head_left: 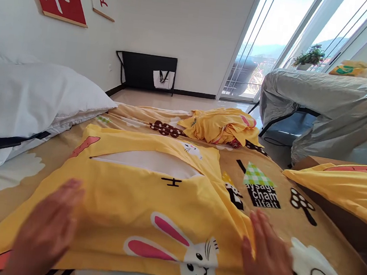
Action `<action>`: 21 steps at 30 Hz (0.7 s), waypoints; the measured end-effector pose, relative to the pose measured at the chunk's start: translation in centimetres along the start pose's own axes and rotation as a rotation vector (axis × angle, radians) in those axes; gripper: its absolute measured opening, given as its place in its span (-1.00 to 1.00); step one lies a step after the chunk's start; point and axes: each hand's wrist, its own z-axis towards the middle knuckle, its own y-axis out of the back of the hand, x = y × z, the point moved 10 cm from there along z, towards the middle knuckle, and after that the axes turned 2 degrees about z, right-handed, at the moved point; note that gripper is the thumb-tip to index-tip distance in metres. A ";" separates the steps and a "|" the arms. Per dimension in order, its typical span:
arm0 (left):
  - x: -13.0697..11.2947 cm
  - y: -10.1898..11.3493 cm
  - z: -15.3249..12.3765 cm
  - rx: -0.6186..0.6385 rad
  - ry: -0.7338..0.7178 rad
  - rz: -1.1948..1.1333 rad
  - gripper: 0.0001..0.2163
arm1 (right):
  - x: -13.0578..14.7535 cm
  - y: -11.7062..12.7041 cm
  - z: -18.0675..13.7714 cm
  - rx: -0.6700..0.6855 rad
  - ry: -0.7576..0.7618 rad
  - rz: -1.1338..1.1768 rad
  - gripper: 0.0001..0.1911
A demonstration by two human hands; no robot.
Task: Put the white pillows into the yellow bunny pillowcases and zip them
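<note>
A yellow pillowcase with a white rabbit print lies spread flat on the bed in front of me. Across its upper part a long slit gapes, and white material shows through it. Over the left side of the pillowcase is my left hand, smeared by motion, its fingers stretched forward with nothing seen in them. My right hand is at the right edge of the pillowcase, fingers extended and thumb a little apart. Whether either palm presses on the cloth cannot be made out.
White pillows lie on the left. A crumpled yellow cloth sits at the bed's far edge. On the right, another yellow cloth hangs over a cardboard box. Beyond stands a plastic-covered table.
</note>
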 end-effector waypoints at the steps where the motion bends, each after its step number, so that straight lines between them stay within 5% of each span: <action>1: -5.4 -0.9 1.2 -0.002 -0.228 -0.036 -0.34 | 2.9 -0.7 0.8 0.015 0.096 0.066 -0.30; 3: -13.6 -4.2 2.7 0.092 -0.576 -0.062 -0.41 | 7.9 -3.2 1.5 0.103 0.273 0.179 -0.34; 5: -16.5 -7.6 4.2 0.149 -0.627 -0.018 -0.47 | 9.6 -5.9 1.1 0.210 0.359 0.222 -0.36; 7: -16.1 -10.3 4.9 0.179 -0.597 0.027 -0.46 | 7.5 -7.8 -0.2 0.285 0.320 0.190 -0.34; 11: -12.8 -12.3 4.2 0.199 -0.561 0.059 -0.42 | -2.1 -8.3 -4.9 0.343 0.077 0.109 -0.40; 17: -13.8 -10.3 4.3 0.195 -0.543 0.019 -0.49 | -12.6 -7.0 -8.9 0.385 -0.388 0.388 -0.40; 21: -15.4 -8.3 7.5 0.147 -0.435 -0.064 -0.67 | -13.4 -7.6 -7.1 0.414 -0.665 0.495 -0.37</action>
